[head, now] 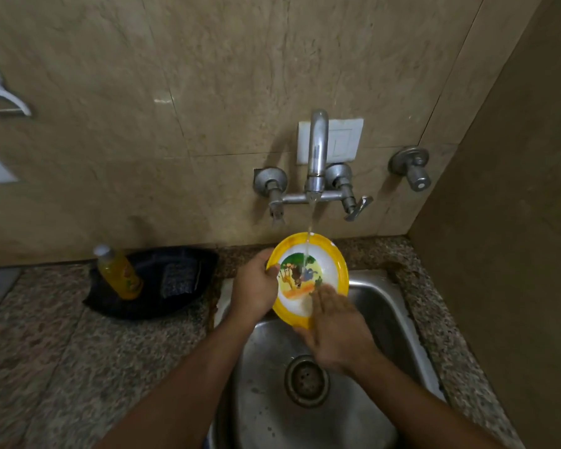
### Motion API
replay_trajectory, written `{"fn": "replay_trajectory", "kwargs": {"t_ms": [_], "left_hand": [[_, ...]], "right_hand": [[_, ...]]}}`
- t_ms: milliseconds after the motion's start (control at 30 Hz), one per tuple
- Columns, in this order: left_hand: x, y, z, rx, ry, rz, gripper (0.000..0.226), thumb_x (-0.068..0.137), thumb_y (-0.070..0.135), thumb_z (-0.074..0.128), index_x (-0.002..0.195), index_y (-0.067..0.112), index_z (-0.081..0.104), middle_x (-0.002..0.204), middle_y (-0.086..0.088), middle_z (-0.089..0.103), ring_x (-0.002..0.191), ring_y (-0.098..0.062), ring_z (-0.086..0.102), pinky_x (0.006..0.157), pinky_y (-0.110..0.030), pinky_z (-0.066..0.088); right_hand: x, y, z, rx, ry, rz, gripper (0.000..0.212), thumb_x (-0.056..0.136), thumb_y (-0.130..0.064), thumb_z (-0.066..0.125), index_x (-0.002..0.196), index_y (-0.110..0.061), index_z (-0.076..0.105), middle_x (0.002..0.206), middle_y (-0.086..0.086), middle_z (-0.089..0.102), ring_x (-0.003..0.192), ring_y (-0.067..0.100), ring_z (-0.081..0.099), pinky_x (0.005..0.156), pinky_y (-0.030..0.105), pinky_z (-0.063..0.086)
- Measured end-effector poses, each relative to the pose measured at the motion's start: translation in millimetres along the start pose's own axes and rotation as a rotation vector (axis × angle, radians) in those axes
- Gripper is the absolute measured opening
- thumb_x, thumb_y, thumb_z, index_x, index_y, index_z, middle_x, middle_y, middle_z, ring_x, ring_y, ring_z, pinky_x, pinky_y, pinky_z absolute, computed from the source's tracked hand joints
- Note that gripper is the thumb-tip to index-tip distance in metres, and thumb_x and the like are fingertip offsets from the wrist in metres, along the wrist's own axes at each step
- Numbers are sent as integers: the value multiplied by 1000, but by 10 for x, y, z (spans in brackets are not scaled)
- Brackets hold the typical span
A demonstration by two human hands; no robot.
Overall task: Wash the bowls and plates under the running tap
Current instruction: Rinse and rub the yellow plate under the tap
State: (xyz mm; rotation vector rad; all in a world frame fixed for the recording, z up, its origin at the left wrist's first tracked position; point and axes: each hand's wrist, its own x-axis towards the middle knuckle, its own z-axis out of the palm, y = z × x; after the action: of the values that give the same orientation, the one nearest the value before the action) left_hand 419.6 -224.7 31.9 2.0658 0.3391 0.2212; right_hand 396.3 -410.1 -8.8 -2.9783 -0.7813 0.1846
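1. A yellow-rimmed plate [308, 273] with a cartoon picture in its white centre is held tilted above the steel sink [379, 306], face toward the camera.
2. The plate's left edge is gripped by the left hand [253, 286], thumb curled over the rim, fingers behind (hidden from view).
3. The right hand [336, 328] is laid flat on the plate's lower right face, fingers straight and pressed to the surface; nothing is grasped by it.
4. A thin stream of water [309, 234] is seen falling from the tap [316, 150] onto the plate's upper centre.
5. The sink drain [306, 380] is visible below the hands.
6. On the speckled counter [62, 335], left of the sink, a black tray [162, 286] is noted; a bottle of orange liquid [119, 273] stands in it beside a dark scrub pad [178, 278].
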Motion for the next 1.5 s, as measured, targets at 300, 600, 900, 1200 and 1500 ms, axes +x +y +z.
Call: {"fn": "replay_trajectory", "kwargs": {"t_ms": [300,600,900,1200,1500], "left_hand": [[-80,-112,28,-184,4,-157,26,89,11,63,94,35,71,97,-1,74,92,-25,70,82,-50,57],[-160,-40,-29,-194,-287,-583,16,96,13,49,103,21,60,73,-13,67,49,-24,63,41,-27,52],[-102,-98,127,185,-315,-314,21,83,23,50,90,21,70,86,-8,71,71,-27,70,54,-39,61],[-56,-146,240,17,-227,-275,13,85,12,62,83,17,73,87,-6,74,83,-24,69,76,-38,57],[12,-157,280,-57,-188,-232,18,69,25,60,63,38,70,80,2,73,88,-25,69,84,-41,55]], "right_hand": [[66,-193,-84,216,30,-309,72,92,-52,29,154,-16,22,163,7,15,150,25,10,120,40,5],[6,350,-254,207,113,-27,51,88,-47,28,95,-21,71,94,4,73,89,24,66,76,34,50],[18,59,-71,228,-148,6,89,89,-65,-5,152,-12,30,161,10,17,150,26,13,120,34,2],[39,99,5,241,-163,-68,117,62,-81,-26,157,-18,0,164,6,-2,151,24,0,121,38,0],[109,69,-24,209,-89,-113,111,70,-76,-24,156,-12,4,163,10,1,150,29,9,121,43,5]]}}
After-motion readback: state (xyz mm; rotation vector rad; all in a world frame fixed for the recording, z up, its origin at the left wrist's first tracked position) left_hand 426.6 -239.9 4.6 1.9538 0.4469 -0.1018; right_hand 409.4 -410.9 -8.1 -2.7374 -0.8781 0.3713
